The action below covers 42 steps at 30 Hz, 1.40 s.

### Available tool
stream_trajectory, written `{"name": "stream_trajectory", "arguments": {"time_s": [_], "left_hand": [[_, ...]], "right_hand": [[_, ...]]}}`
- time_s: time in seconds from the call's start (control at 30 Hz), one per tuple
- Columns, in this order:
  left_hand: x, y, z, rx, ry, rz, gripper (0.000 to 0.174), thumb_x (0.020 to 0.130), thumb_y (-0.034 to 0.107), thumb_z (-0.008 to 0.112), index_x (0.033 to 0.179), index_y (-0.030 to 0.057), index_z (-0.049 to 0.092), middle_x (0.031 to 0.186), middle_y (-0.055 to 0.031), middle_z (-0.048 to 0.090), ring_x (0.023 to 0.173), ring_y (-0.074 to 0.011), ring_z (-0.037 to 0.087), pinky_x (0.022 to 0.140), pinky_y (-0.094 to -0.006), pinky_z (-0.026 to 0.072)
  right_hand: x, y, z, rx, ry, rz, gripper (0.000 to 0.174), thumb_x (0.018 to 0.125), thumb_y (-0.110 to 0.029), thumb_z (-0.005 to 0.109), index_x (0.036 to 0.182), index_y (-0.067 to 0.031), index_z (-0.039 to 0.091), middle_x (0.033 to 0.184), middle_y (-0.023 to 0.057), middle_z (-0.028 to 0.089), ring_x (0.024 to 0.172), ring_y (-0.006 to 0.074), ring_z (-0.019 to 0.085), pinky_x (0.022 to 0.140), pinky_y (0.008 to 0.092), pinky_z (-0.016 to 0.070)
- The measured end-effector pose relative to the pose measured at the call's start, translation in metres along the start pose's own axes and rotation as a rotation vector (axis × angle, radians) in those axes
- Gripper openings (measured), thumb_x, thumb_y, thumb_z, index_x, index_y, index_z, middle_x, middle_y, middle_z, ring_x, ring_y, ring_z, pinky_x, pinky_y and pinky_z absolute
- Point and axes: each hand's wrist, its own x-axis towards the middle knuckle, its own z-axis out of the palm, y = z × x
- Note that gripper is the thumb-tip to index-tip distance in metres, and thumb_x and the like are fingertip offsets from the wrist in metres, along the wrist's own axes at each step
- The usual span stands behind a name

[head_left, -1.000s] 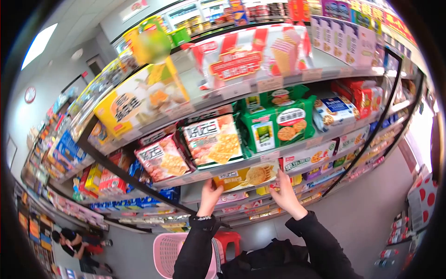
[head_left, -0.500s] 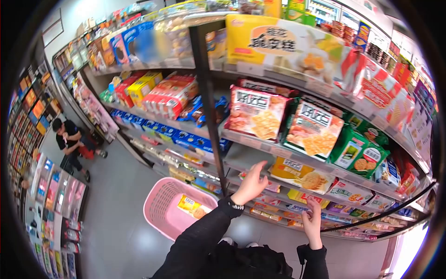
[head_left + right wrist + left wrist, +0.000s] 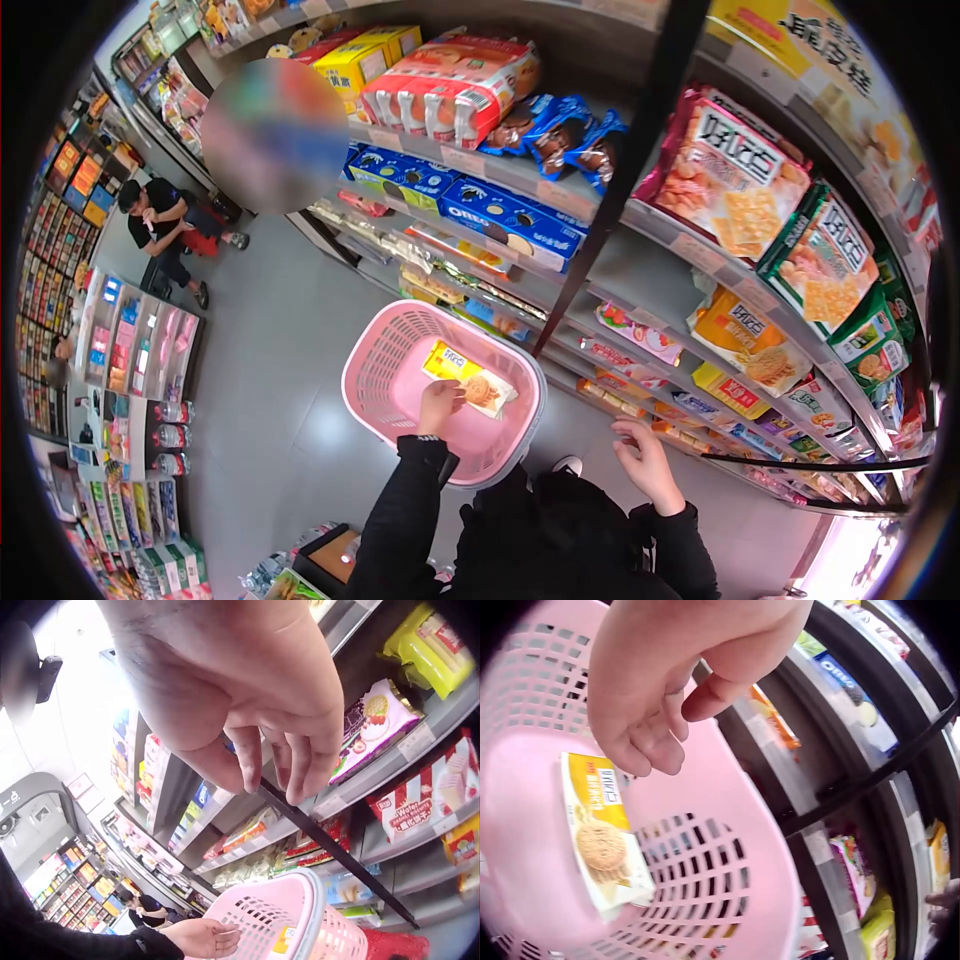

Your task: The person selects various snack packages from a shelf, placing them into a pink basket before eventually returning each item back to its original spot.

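Note:
A pink plastic basket (image 3: 372, 375) with slotted walls is below me, in front of the shelves. Inside it lies a yellow-and-white biscuit packet (image 3: 576, 817), a round biscuit printed on its face. My left hand (image 3: 437, 405) hovers over the basket, overlapping the packet's edge in the head view. In the left wrist view its fingers (image 3: 656, 746) hang loosely curled, holding nothing, apart from the packet. My right hand (image 3: 647, 460) is held out right of the basket, before the lower shelves. Its fingers (image 3: 300, 769) droop, relaxed and without any object.
Store shelves curve around the right, divided by a black upright (image 3: 610, 215). A yellow biscuit packet (image 3: 745, 335) leans on a right shelf; blue Oreo boxes (image 3: 510, 222) line the left one. A person (image 3: 165, 225) sits far left. A red object (image 3: 397, 945) stands beside the basket.
Both hands have come away from the yellow packet on the shelf. My left hand has moved left and down over the basket, the right has drawn back. The head view has turned left.

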Motion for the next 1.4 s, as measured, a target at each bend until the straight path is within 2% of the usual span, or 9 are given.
{"name": "stream_trajectory", "arguments": {"time_s": [0.23, 0.33, 0.37, 0.43, 0.63, 0.9, 1.27, 1.33, 1.4], "left_hand": [[0.078, -0.058, -0.052, -0.089, 0.154, -0.385, 0.030, 0.079, 0.015, 0.045, 0.106, 0.0014, 0.046, 0.093, -0.0138, 0.054, 0.080, -0.0259, 0.054, 0.071, -0.0371, 0.0431], [0.116, -0.111, -0.062, -0.240, 0.150, -0.549, 0.024, 0.078, 0.019, 0.044, 0.100, 0.0101, 0.047, 0.082, -0.0100, 0.054, 0.069, -0.0256, 0.055, 0.057, -0.0336, 0.0422], [0.133, -0.146, -0.073, -0.264, 0.121, -0.561, 0.028, 0.077, 0.022, 0.048, 0.104, 0.0113, 0.046, 0.093, -0.0103, 0.053, 0.083, -0.0278, 0.052, 0.070, -0.0402, 0.0420], [0.141, -0.168, -0.065, -0.180, 0.125, -0.565, 0.026, 0.078, 0.023, 0.048, 0.101, 0.0103, 0.044, 0.089, -0.0109, 0.050, 0.077, -0.0277, 0.050, 0.065, -0.0413, 0.0422], [0.136, -0.157, -0.039, -0.092, 0.028, -0.606, 0.032, 0.082, 0.029, 0.049, 0.103, 0.0070, 0.039, 0.096, -0.0137, 0.050, 0.074, -0.0247, 0.050, 0.062, -0.0400, 0.0422], [0.147, -0.157, -0.046, 0.048, -0.015, -0.456, 0.016, 0.081, 0.024, 0.052, 0.084, 0.0098, 0.047, 0.068, -0.0035, 0.051, 0.053, -0.0141, 0.048, 0.045, -0.0266, 0.0392], [0.111, -0.071, -0.044, -0.119, 0.088, -0.345, 0.008, 0.077, 0.011, 0.053, 0.081, 0.0098, 0.046, 0.066, -0.0011, 0.048, 0.050, -0.0115, 0.046, 0.046, -0.0240, 0.0393], [0.095, -0.055, -0.051, -0.158, 0.000, -0.288, 0.010, 0.078, 0.012, 0.052, 0.086, 0.0093, 0.048, 0.075, -0.0039, 0.051, 0.057, -0.0168, 0.049, 0.054, -0.0306, 0.0423], [0.064, -0.025, -0.052, -0.168, -0.035, -0.231, 0.017, 0.080, 0.011, 0.050, 0.096, 0.0068, 0.049, 0.083, -0.0056, 0.055, 0.070, -0.0175, 0.053, 0.059, -0.0285, 0.0432]], "right_hand": [[-0.004, 0.000, 0.043, -0.034, -0.073, 0.112, 0.024, 0.074, -0.002, 0.053, 0.098, -0.0027, 0.052, 0.106, 0.0122, 0.050, 0.094, 0.0250, 0.051, 0.076, 0.0297, 0.0437], [-0.009, 0.003, 0.050, -0.028, -0.046, 0.159, 0.024, 0.075, -0.003, 0.053, 0.099, -0.0031, 0.052, 0.104, 0.0116, 0.051, 0.091, 0.0238, 0.053, 0.075, 0.0285, 0.0439], [-0.009, -0.002, 0.051, -0.029, -0.039, 0.189, 0.024, 0.075, -0.004, 0.053, 0.099, -0.0032, 0.052, 0.104, 0.0114, 0.052, 0.089, 0.0234, 0.054, 0.074, 0.0286, 0.0441], [-0.011, -0.001, 0.051, -0.044, -0.016, 0.245, 0.024, 0.076, -0.004, 0.053, 0.100, -0.0036, 0.053, 0.104, 0.0111, 0.052, 0.087, 0.0222, 0.055, 0.072, 0.0290, 0.0446], [-0.026, 0.009, 0.056, -0.017, 0.043, 0.405, 0.024, 0.077, -0.004, 0.051, 0.101, -0.0026, 0.052, 0.103, 0.0107, 0.052, 0.086, 0.0200, 0.055, 0.073, 0.0281, 0.0444], [-0.035, 0.014, 0.064, 0.038, 0.038, 0.495, 0.024, 0.078, -0.005, 0.050, 0.102, -0.0020, 0.052, 0.100, 0.0111, 0.053, 0.086, 0.0192, 0.056, 0.075, 0.0283, 0.0445], [-0.015, 0.005, 0.063, -0.015, -0.147, 0.342, 0.026, 0.078, -0.009, 0.051, 0.104, -0.0031, 0.050, 0.092, 0.0125, 0.056, 0.085, 0.0208, 0.056, 0.074, 0.0296, 0.0445], [-0.011, 0.006, 0.064, -0.012, -0.167, 0.299, 0.026, 0.078, -0.010, 0.051, 0.104, -0.0031, 0.051, 0.092, 0.0125, 0.056, 0.084, 0.0210, 0.056, 0.074, 0.0297, 0.0445], [-0.007, 0.008, 0.064, -0.007, -0.178, 0.248, 0.026, 0.079, -0.010, 0.051, 0.104, -0.0031, 0.051, 0.092, 0.0126, 0.056, 0.084, 0.0211, 0.056, 0.073, 0.0297, 0.0446]]}}
